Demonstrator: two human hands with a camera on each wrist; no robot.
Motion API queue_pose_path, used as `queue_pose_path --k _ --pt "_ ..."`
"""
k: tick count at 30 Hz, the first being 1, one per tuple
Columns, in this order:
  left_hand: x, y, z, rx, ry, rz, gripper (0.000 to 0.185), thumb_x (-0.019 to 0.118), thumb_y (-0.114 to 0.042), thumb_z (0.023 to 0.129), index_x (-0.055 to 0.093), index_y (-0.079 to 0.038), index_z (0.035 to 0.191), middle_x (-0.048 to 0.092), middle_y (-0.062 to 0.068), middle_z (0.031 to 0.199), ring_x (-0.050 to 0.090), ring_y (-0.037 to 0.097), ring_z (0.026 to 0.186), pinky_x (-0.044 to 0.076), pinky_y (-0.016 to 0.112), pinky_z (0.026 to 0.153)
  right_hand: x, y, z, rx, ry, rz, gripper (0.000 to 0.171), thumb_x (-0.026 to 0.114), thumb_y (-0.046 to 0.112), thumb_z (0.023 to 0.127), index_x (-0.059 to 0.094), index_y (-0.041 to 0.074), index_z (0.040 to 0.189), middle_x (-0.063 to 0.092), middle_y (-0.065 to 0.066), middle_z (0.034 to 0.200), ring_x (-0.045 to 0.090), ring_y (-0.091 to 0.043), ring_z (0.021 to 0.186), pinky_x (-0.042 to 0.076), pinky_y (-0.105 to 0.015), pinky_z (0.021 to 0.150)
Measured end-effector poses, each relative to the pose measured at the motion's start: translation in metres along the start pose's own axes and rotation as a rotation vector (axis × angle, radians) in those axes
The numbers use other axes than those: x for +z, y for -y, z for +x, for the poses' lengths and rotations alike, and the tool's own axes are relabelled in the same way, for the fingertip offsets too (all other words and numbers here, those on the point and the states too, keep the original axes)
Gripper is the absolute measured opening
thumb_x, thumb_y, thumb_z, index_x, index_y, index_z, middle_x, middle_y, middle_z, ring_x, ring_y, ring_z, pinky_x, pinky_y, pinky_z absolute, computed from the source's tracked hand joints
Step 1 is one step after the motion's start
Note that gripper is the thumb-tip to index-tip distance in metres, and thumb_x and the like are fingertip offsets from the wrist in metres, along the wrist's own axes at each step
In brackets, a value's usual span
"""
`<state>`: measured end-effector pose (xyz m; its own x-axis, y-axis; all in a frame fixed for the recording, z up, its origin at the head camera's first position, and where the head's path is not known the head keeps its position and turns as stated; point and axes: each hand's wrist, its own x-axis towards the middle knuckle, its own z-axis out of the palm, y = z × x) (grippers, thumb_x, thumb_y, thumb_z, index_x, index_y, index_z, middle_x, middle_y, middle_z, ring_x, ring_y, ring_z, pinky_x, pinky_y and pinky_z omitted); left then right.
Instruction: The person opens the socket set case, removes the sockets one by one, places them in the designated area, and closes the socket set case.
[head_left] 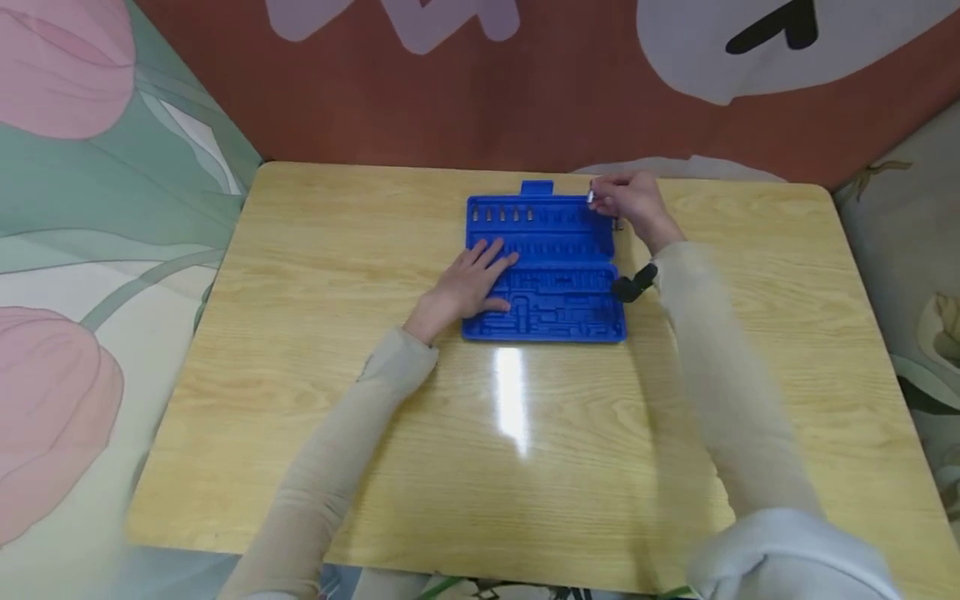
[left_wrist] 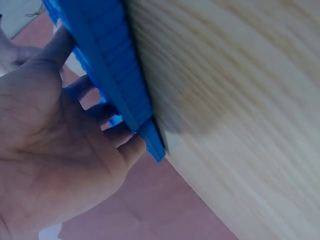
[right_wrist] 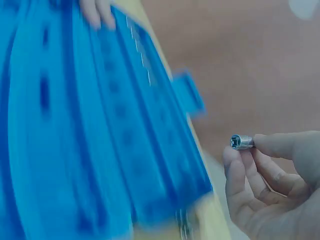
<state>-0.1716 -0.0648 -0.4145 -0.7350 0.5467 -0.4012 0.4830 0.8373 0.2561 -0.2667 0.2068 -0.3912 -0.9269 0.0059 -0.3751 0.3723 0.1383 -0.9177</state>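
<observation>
A blue plastic tool case (head_left: 551, 275) lies open and flat on the wooden table (head_left: 337, 375), with a few small bits (head_left: 501, 215) standing in its far left row. My left hand (head_left: 472, 279) rests flat on the case's left half, fingers spread; the left wrist view shows the palm (left_wrist: 50, 165) against the case edge (left_wrist: 120, 75). My right hand (head_left: 630, 204) hovers at the case's far right corner and pinches a small silver socket (right_wrist: 241, 142) between thumb and fingertips. The socket (head_left: 591, 197) sits just above the case's top row.
A black wrist-camera mount (head_left: 633, 283) sits beside the case's right edge. Small metal pieces (head_left: 617, 223) lie on the table under the right hand. Patterned fabric walls surround the table on three sides. Bare wood stretches in front of the case.
</observation>
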Motion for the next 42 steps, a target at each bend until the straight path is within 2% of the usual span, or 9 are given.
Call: queue_pose_path --k 5,10,15,18,23,28,34,38,42 --pt "0.0 0.003 0.002 0.027 0.018 0.033 0.08 0.045 -0.053 0.097 0.005 -0.02 0.157 -0.006 0.008 0.161 -0.007 0.032 0.146 0.001 0.044 0.117 -0.045 -0.018 -0.007 0.051 -0.043 -0.007 0.039 0.062 0.009 0.094 0.054 -0.012 0.125 0.067 -0.002 0.079 0.068 -0.012 0.07 0.056 -0.025 0.074" --pt "0.003 0.009 0.0 0.054 0.008 0.051 0.075 0.038 -0.052 0.1 0.001 -0.021 0.156 -0.008 0.007 0.161 -0.009 0.031 0.145 -0.002 0.044 0.117 -0.062 -0.037 -0.006 0.082 -0.046 0.038 0.04 0.063 0.006 0.093 0.055 -0.015 0.125 0.071 -0.005 0.078 0.069 -0.014 0.074 0.056 -0.027 0.075" --pt "0.005 0.017 -0.007 0.056 0.004 0.05 0.072 0.035 -0.05 0.101 -0.001 -0.02 0.156 -0.009 0.008 0.161 -0.012 0.032 0.145 -0.004 0.044 0.116 -0.053 -0.039 -0.003 0.097 -0.09 -0.015 0.023 0.067 0.009 0.09 0.07 -0.006 0.107 0.071 -0.002 0.075 0.069 -0.012 0.071 0.056 -0.024 0.072" --pt "0.004 0.022 -0.013 0.031 0.018 0.038 0.071 0.035 -0.049 0.102 -0.001 -0.021 0.156 -0.01 0.007 0.161 -0.013 0.031 0.145 -0.004 0.044 0.116 -0.04 -0.036 0.002 0.105 -0.117 -0.061 0.019 0.069 0.009 0.088 0.073 -0.003 0.103 0.071 -0.001 0.071 0.068 -0.011 0.067 0.056 -0.023 0.069" --pt "0.004 0.032 -0.021 -0.004 0.048 0.004 0.071 0.037 -0.049 0.102 0.0 -0.023 0.156 -0.011 0.006 0.161 -0.014 0.029 0.145 -0.005 0.043 0.116 -0.022 -0.034 0.008 0.142 -0.16 -0.097 0.018 0.07 0.008 0.086 0.073 0.0 0.102 0.07 0.0 0.068 0.067 -0.01 0.063 0.055 -0.022 0.065" --pt "0.005 0.038 -0.025 -0.002 0.03 -0.019 0.072 0.041 -0.048 0.101 0.002 -0.023 0.157 -0.009 0.006 0.161 -0.013 0.029 0.145 -0.005 0.043 0.116 -0.011 -0.037 0.012 0.13 -0.208 -0.189 0.023 0.072 0.011 0.085 0.073 0.0 0.105 0.069 0.003 0.067 0.066 -0.008 0.062 0.055 -0.022 0.066" --pt "0.001 0.036 -0.027 0.002 0.016 -0.044 0.072 0.044 -0.046 0.101 0.006 -0.022 0.157 -0.007 0.007 0.161 -0.012 0.03 0.145 -0.004 0.043 0.116 -0.006 -0.039 0.008 0.049 -0.259 -0.252 0.017 0.072 0.01 0.085 0.075 -0.002 0.097 0.069 0.002 0.066 0.064 -0.01 0.062 0.054 -0.024 0.068" --pt "-0.002 0.034 -0.028 0.005 0.012 -0.053 0.073 0.046 -0.044 0.1 0.007 -0.021 0.157 -0.006 0.007 0.161 -0.011 0.03 0.145 -0.004 0.043 0.117 -0.004 -0.038 0.004 0.039 -0.279 -0.305 0.015 0.071 0.013 0.086 0.076 -0.001 0.09 0.069 0.0 0.068 0.063 -0.013 0.065 0.051 -0.027 0.07" --pt "-0.002 0.034 -0.028 0.016 0.001 -0.056 0.073 0.047 -0.045 0.1 0.009 -0.02 0.157 -0.004 0.008 0.161 -0.01 0.03 0.146 -0.003 0.044 0.117 -0.003 -0.038 0.001 0.051 -0.289 -0.341 0.021 0.07 0.016 0.087 0.075 -0.002 0.096 0.07 0.0 0.071 0.063 -0.014 0.069 0.051 -0.028 0.073"
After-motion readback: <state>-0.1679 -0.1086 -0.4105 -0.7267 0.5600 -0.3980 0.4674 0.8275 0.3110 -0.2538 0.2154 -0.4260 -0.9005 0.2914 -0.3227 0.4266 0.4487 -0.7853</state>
